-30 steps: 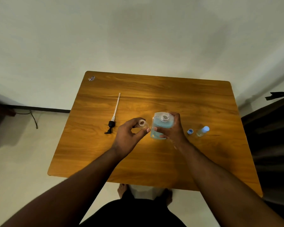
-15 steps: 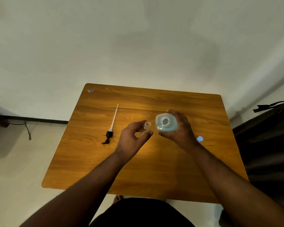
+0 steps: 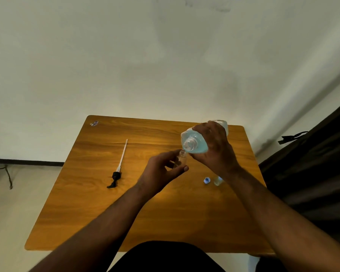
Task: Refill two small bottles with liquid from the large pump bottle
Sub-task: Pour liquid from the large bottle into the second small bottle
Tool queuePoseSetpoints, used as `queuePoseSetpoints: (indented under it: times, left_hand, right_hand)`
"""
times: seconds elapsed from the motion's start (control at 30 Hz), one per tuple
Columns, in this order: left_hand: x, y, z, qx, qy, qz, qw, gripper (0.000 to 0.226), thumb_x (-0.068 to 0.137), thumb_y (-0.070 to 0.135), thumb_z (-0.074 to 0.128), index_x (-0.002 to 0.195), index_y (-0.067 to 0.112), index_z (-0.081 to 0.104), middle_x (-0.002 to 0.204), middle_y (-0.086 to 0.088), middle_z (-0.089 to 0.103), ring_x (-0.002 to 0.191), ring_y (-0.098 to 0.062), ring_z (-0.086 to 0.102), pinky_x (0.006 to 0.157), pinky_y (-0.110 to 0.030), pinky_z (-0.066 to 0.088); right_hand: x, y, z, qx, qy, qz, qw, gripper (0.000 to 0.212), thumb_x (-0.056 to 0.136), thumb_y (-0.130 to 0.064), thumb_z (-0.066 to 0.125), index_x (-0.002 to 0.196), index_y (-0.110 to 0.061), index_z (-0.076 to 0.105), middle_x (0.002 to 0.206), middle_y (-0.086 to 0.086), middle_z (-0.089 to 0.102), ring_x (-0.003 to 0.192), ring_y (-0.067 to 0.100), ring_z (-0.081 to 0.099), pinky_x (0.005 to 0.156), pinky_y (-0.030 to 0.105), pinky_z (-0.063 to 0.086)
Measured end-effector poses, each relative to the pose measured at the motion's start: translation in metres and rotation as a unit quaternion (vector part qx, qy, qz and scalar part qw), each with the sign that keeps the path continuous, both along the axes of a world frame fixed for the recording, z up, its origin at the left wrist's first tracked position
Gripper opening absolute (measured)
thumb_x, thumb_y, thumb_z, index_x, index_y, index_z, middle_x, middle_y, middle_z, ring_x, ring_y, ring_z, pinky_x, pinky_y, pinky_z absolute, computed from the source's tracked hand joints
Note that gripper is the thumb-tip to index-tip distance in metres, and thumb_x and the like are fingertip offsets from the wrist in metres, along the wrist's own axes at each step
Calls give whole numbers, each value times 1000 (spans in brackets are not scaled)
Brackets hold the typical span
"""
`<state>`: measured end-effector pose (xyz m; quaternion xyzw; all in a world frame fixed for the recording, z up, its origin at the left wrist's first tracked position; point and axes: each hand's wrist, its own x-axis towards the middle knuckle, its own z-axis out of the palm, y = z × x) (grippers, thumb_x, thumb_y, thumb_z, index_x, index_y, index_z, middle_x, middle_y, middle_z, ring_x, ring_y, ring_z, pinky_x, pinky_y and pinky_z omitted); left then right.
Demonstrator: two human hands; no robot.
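**Large bottle tipped over the mouth of a small one**

The right hand (image 3: pixel 214 152) is wrapping its fingers round the body of the large bottle (image 3: pixel 196 143), a clear, faceted plastic container with its pump removed and its threaded neck bare. The bottle is tilting down and to the left, and the pale blue liquid inside is pooling toward the shoulder and neck. Its open mouth is sitting just beside and above the rim of the small bottle (image 3: pixel 182 158) — a narrow, clear cylinder that the left hand (image 3: pixel 161 171) is pinching between thumb and curled fingers, holding it roughly upright above the table. Whether any liquid is in the small bottle, or passing between the two mouths, cannot be told.

Below the right wrist, a second small bottle (image 3: pixel 217 180) is standing on the wood, clear and mostly hidden by the forearm, with a small round blue cap (image 3: pixel 206 180) lying just beside it (open side up, it seems).

Well to the left, the pump (image 3: pixel 118 167) is lying flat — a black head with a long, thin white tube pointing away from the person.

Everything is resting on a wooden table (image 3: pixel 126 213) with rounded corners and a smooth, glossy, streaked orange-brown grain.
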<state>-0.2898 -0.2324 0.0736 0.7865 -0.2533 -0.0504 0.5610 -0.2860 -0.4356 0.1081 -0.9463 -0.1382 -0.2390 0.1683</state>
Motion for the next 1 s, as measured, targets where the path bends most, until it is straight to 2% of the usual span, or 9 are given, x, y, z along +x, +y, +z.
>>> queuePoseSetpoints:
  times: [0.13,0.27,0.37,0.63,0.8,1.0]
  left_hand:
    - [-2,-1,7,-23,2,7,1000,55,80,27,73,132,25,53,108,5,66,93,-6,65,76,-18,55]
    - [-3,-2,14,-37,10,14,999,57,80,29,73,131,31,50,108,12,64,93,-5,65,70,-19,56]
    - [-2,-2,18,-43,1,14,999,56,80,26,74,131,29,50,108,19,62,94,-1,64,69,-14,54]
    - [0,-3,16,-46,3,10,999,57,83,24,73,135,25,51,108,19,61,96,-4,64,67,-17,55]
    - [4,-3,14,-42,-1,13,999,56,83,26,72,136,24,52,111,9,64,96,-9,64,66,-20,56]
    - [6,-2,16,-35,-18,11,999,54,84,23,72,134,22,53,106,21,60,96,-8,63,69,-20,57]
  right_hand:
    - [3,0,5,-19,-6,2,1000,78,64,-29,84,127,-24,38,126,11,51,122,28,43,79,47,57]
    - [6,1,9,-17,-3,8,1000,78,65,-29,84,127,-24,38,126,11,51,121,27,44,79,48,57]
    - [7,2,11,-21,-2,6,1000,78,64,-28,85,127,-24,39,126,11,51,121,27,44,78,48,57]
    - [12,1,17,-48,-10,17,999,77,66,-29,84,128,-24,38,128,13,49,124,28,41,76,46,58]
    - [16,-1,19,-56,-14,22,998,77,67,-29,83,129,-24,37,129,14,49,124,31,41,74,46,58]
    - [17,-2,21,-66,-27,23,997,76,69,-30,82,130,-23,37,130,15,48,126,30,39,75,45,58]
